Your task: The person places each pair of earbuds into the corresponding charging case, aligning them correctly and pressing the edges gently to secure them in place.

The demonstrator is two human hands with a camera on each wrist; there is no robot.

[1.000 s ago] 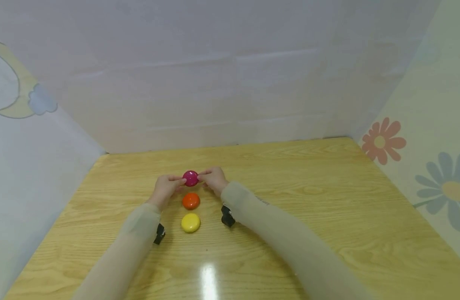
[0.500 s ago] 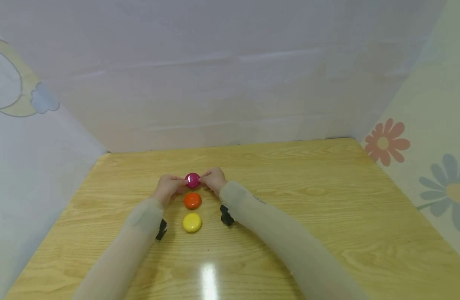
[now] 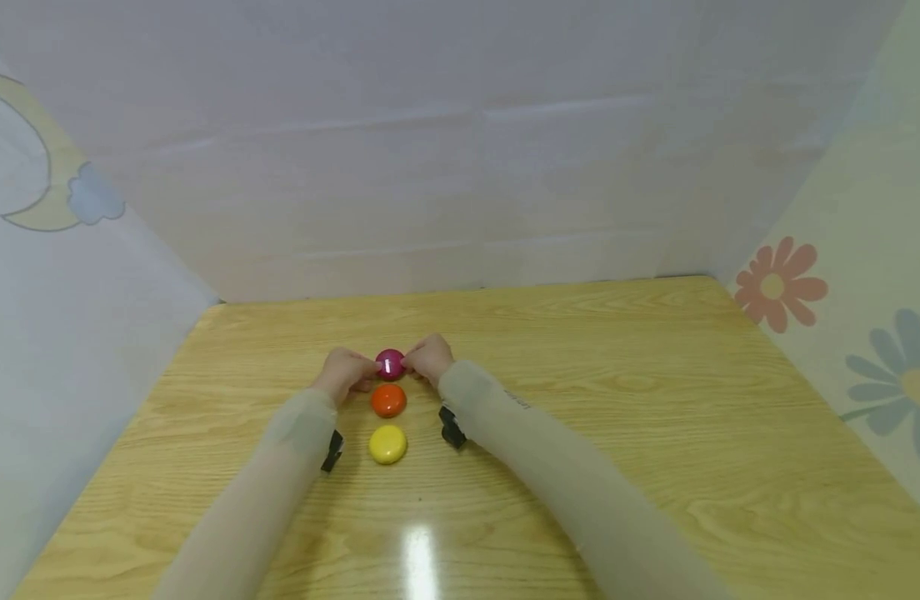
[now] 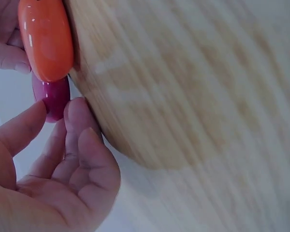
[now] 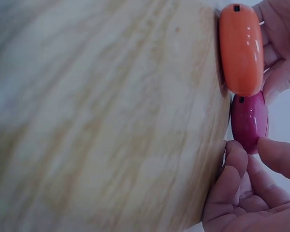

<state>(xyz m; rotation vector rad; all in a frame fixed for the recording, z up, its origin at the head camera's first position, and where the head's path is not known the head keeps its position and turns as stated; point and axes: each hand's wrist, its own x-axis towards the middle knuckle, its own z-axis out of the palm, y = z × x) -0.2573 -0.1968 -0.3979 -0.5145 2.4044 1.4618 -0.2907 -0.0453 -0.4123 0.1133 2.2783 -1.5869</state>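
Note:
A glossy magenta disc (image 3: 390, 364) with rounded edges is at the far end of a short column of similar discs. My left hand (image 3: 344, 371) pinches its left edge between thumb and fingers, while my right hand (image 3: 430, 360) pinches the right edge. Nearer to me lies a glossy orange disc (image 3: 388, 401), just in front of the magenta one. A yellow disc (image 3: 387, 444) is closest to me, touched by neither hand. In the right wrist view, the orange disc (image 5: 241, 53) and magenta disc (image 5: 250, 121) each show a small dark slot in the rim.
The discs are on a wood-grain table (image 3: 617, 400) with a bright reflection toward its front. A pale wall (image 3: 460, 183) stands behind it. Side panels bear a moon print (image 3: 51, 204) on the left and a red flower print (image 3: 772, 286) on the right.
Both hands have brought the magenta disc down and toward me, closer to the orange one. The orange and yellow discs keep their places; the head view has shifted slightly.

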